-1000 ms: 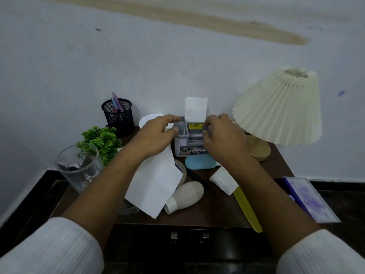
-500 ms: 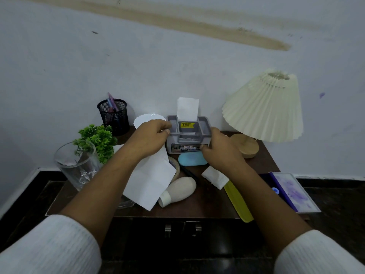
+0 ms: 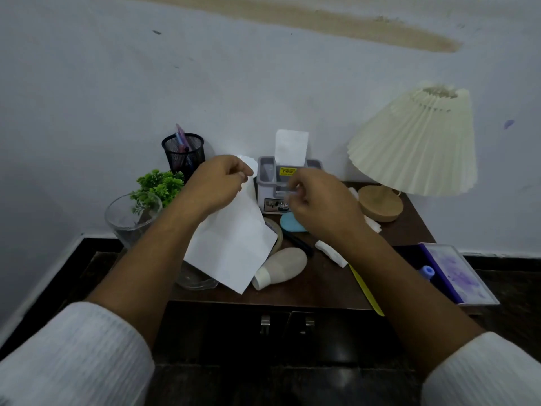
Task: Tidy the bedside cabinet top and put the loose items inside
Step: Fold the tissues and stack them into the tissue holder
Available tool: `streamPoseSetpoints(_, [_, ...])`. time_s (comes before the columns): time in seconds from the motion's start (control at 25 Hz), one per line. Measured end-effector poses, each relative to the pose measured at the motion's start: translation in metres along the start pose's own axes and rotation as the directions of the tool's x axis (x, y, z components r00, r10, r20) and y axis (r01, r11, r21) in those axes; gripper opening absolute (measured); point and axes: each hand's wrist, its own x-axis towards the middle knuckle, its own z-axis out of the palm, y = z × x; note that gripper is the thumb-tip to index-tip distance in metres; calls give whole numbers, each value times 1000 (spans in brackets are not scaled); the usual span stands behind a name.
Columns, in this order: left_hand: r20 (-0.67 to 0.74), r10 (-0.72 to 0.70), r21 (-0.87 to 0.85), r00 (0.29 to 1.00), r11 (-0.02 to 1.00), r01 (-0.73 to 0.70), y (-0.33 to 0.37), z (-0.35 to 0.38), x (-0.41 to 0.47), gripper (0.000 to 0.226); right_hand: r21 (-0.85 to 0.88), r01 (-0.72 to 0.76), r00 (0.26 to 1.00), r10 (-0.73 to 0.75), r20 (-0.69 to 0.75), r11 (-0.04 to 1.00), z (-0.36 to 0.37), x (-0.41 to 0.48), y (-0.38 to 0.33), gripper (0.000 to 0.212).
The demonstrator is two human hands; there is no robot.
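White paper (image 3: 234,244) is pinched by left hand (image 3: 218,183) at centre frame; right hand (image 3: 319,203) fingers curled, contents unclear.

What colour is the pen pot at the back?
Black. The pen pot is black wire mesh, seen in the head view.

Pale bluish-white wall (image 3: 263,83) with tan smear (image 3: 351,27) near the top, dark glossy floor (image 3: 512,303), white skirting (image 3: 44,285) at left, dark wooden cabinet (image 3: 292,329), dim even light
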Motion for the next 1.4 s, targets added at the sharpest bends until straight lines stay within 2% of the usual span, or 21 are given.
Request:
streamPoseSetpoints(0.08, [59, -40, 50, 997, 998, 37, -2, -4, -5, 23, 97, 2, 978, -22, 206, 995, 12, 0, -11, 19])
streamPoseSetpoints(0.16, [105, -43, 183, 994, 983, 24, -4, -6, -10, 23, 46, -14, 928, -4, 373, 999, 26, -2, -15, 31])
streamPoseSetpoints(0.2, [120, -30, 267, 992, 964, -3, -4, -6, -12, 25, 10, -11, 912, 6, 410, 1000, 33, -3, -14, 37])
streamPoseSetpoints(0.32, [196, -9, 453, 981, 888, -83, -10, -6, -17, 40, -18, -46, 908, 49, 415, 999, 44, -7, -10, 49])
streamPoseSetpoints(0.36, [243, -19, 481, 970, 870, -103, -13, -5, -17, 48, -14, -61, 907, 62, 416, 998, 45, -8, -10, 48])
streamPoseSetpoints(0.44, [313, -47, 517, 949, 847, -129, -16, -3, -18, 56, 6, -73, 901, 63, 428, 997, 45, -8, -13, 33])
streamPoseSetpoints(0.52, [320, -34, 563, 947, 810, -161, -16, -2, -16, 52, 58, -86, 912, 55, 407, 995, 40, -8, -16, 12])
streamPoseSetpoints(0.68, [291, 57, 585, 955, 779, -225, -10, -5, -13, 36, 218, -155, 959, 94, 267, 963, 31, -5, -14, 5])
streamPoseSetpoints(0.76, [304, 58, 596, 951, 767, -238, -11, -1, -15, 47, 239, -181, 956, 113, 270, 954, 31, -6, -12, 11])
streamPoseSetpoints(0.88, [346, -9, 633, 938, 741, -226, -16, 7, -16, 66, 154, -185, 912, 111, 394, 971, 35, -10, -11, 34])
streamPoseSetpoints(0.96, [354, -29, 638, 935, 738, -218, -19, 8, -14, 64, 104, -167, 896, 107, 431, 980, 40, -11, -10, 41])
streamPoseSetpoints(1.04, [343, -23, 651, 939, 726, -221, -18, 6, -13, 55, 104, -170, 900, 112, 422, 980, 41, -10, -10, 35])
streamPoseSetpoints(1.16, [327, 74, 588, 942, 765, -264, -15, 2, -12, 59, 225, -174, 933, 87, 348, 959, 32, -7, -11, 7])
streamPoseSetpoints(1.24, [288, 181, 409, 940, 865, -291, -7, -3, -15, 62, 363, -163, 960, 62, 273, 918, 22, -4, -13, 10])
streamPoseSetpoints(1.32, [198, 226, 218, 954, 938, -268, 1, -9, -19, 49, 537, -164, 979, 68, 194, 827, 11, -1, -14, 4])
streamPoseSetpoints(1.4, [133, 218, 141, 967, 961, -237, 8, -15, -23, 31, 692, -171, 985, 110, 131, 701, 0, 2, -13, 6])
